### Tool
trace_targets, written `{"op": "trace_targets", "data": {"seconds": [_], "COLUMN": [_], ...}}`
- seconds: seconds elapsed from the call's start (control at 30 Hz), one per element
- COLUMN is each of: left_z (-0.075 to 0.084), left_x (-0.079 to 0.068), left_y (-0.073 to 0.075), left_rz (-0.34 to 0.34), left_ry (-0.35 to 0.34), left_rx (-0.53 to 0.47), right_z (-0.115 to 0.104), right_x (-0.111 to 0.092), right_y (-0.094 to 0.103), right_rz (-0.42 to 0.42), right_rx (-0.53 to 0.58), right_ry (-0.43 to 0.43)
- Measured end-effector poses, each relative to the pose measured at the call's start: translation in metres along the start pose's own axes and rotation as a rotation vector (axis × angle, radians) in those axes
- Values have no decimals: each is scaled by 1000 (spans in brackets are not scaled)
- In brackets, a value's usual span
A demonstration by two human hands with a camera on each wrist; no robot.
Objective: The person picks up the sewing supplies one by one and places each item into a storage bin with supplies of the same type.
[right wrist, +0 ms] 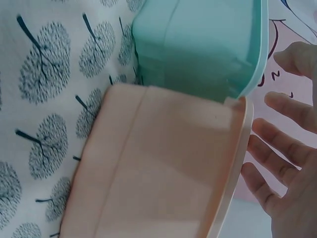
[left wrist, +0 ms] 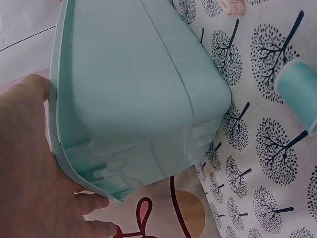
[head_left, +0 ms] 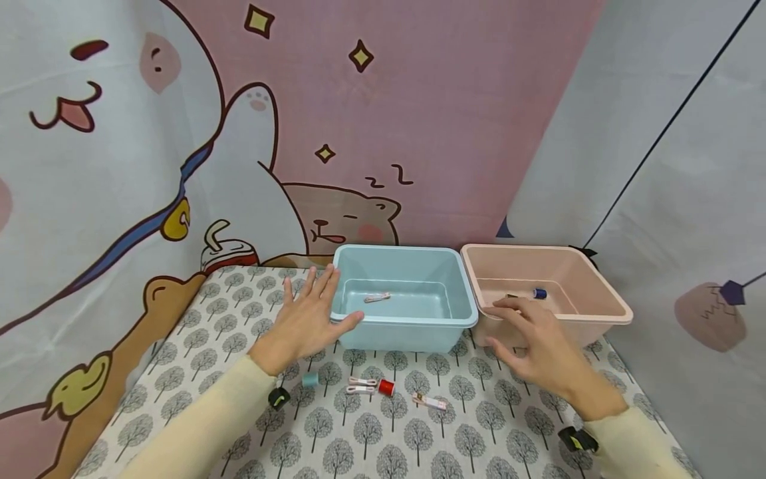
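Observation:
My left hand lies with straight, spread fingers at the left front corner of a light blue bin; in the left wrist view its fingers are along the rim. Over the front rim of a peach bin is my right hand, fingers apart and nothing between them. One small pale pink bundle lies in the blue bin. Inside the peach bin sits a dark blue thread spool; another small item there is mostly hidden by my right hand.
On the tree-print cloth, before the blue bin, lie a teal thread spool, a red thread spool, two pale pink bundles and a folded measuring tape. A cartoon-print curtain hangs behind both bins, which stand side by side.

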State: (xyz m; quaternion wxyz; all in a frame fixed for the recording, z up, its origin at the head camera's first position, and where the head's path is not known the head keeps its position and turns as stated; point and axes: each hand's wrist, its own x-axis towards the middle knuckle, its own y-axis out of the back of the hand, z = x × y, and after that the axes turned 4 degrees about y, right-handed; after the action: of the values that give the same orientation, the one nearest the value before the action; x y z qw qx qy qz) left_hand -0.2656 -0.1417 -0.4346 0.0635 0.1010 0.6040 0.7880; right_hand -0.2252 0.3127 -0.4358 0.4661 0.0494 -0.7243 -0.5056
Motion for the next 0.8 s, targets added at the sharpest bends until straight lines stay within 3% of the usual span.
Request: {"op": "trace_targets", "data": {"seconds": [0.47,0.8], "left_z": [-3,-1], "left_x": [0,-1], "left_y": [-1,0], "left_rz": [-2,0], "left_ry": [-1,-6], "left_rx": [-5,-16], "right_z": [-37,-56], "right_x": [-9,-19], "right_y": [-11,-31], "right_rz": [-37,-104], "right_rx": [16,24], "right_ry": [16,-1]}}
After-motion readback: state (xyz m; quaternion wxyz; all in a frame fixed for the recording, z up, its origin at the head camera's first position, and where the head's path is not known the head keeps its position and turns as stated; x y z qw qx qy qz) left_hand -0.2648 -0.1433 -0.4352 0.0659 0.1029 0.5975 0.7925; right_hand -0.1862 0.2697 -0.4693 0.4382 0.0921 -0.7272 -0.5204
